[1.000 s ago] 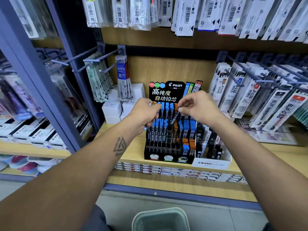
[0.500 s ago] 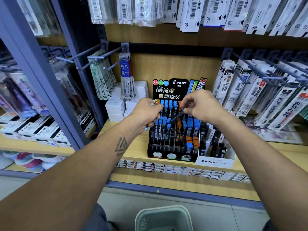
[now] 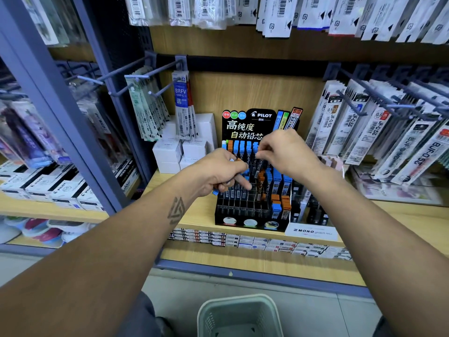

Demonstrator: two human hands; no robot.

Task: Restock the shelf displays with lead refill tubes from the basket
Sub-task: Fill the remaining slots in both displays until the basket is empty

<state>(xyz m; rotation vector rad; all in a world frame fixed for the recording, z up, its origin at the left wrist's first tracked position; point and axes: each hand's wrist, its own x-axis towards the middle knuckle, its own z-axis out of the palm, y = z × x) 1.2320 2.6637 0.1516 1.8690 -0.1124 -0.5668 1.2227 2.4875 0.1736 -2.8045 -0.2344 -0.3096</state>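
Left hand (image 3: 216, 173) is curled around a bunch of lead tubes (image 3: 239, 177), index finger sticking out; right hand (image 3: 284, 149) pinches one tube (image 3: 259, 166) above the Pilot display (image 3: 252, 210).

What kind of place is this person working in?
Most likely a stationery shop aisle. Packaged pen refills hang on metal pegs, a black Pilot display holds rows of lead tubes, and a green basket sits on the floor below.
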